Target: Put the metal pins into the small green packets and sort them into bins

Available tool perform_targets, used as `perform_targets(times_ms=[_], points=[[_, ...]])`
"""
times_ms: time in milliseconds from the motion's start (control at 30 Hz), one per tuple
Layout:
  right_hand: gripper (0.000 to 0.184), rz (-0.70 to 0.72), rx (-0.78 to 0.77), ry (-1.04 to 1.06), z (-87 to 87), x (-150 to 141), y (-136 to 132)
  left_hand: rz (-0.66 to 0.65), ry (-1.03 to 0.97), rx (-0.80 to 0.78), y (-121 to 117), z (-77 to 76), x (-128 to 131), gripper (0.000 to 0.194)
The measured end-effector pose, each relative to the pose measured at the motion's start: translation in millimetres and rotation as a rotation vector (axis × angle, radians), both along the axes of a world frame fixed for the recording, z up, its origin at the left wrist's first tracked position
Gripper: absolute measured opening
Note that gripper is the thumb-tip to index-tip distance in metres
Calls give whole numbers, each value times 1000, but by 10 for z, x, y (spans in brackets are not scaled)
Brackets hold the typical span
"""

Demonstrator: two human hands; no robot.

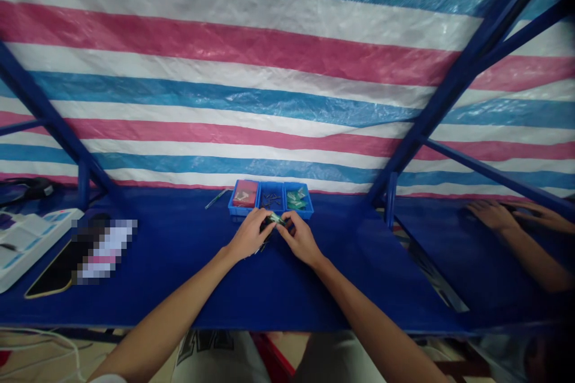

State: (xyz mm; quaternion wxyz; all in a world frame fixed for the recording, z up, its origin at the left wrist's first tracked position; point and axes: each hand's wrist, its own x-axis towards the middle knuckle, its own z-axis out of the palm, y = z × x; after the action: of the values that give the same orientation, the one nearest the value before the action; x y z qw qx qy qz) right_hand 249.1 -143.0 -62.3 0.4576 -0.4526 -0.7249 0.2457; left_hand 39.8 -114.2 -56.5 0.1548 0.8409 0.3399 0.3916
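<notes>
My left hand (248,232) and my right hand (300,239) meet over the blue table, thumbs and fingertips closed on one small light-green piece (275,218). Its exact kind is too small to tell, and fingers cover part of it. Thin dark items (263,246) show just under my left hand; whether they are held or lying there I cannot tell. Right behind the hands stands a blue divided tray (242,212). Its left compartment holds a red bag (245,192) with pale pieces, the middle one dark screw-like pieces (271,200), the right one green and whitish pieces (296,197).
A thin pen-like tool (218,198) lies left of the tray. Further left are a phone (58,268), a blurred-out sheet (105,251) and a white power strip (42,239). Blue frame bars (404,143) rise on both sides. At far right, another person's hands (494,215) rest on the neighbouring table.
</notes>
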Motion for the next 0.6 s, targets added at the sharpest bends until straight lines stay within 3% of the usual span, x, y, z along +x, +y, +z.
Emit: perform_targets(times_ms=[100, 300, 467, 600], points=[[21, 11, -1, -11, -2, -1, 10, -25, -19, -15, 11, -26, -4, 24], [19, -36, -15, 3, -26, 1, 24, -22, -142, -102, -1, -56, 29, 60], [24, 2, 31, -41, -21, 5, 21, -29, -103, -77, -4, -81, 27, 56], [23, -74, 61, -66, -42, 40, 58, 15, -97, -60, -7, -45, 10, 53]])
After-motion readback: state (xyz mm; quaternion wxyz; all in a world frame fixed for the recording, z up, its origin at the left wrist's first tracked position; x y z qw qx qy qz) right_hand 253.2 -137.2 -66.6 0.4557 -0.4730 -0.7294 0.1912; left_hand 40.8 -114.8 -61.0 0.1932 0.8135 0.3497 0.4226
